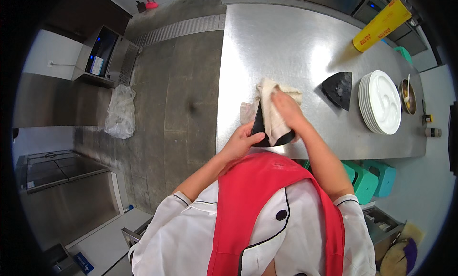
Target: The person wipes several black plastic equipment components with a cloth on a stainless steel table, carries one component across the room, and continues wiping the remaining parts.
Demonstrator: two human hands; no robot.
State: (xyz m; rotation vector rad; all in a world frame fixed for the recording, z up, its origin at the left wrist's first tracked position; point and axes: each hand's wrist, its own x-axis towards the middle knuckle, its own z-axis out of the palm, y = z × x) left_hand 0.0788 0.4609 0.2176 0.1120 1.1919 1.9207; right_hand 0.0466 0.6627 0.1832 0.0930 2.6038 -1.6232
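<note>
Near the front edge of the steel table (264,36), my left hand (242,142) grips a black dish (258,125) by its left side, thumb on the rim. My right hand (287,109) presses a cream cloth (269,115) into the dish, and the cloth hides most of its inside. A pale piece with pinkish lines (247,112) shows just left of the cloth; whether it belongs to the cloth, I cannot tell. To the right on the table lies a similar black, rounded-triangular dish (338,90).
Right of the black dish stand a stack of white divided plates (380,102) and a metal bowl (408,97) with a spoon. A yellow printed roll or box (382,25) stands at the back right. Green stools (363,183) sit under the table. A clear plastic bag (121,111) hangs at left.
</note>
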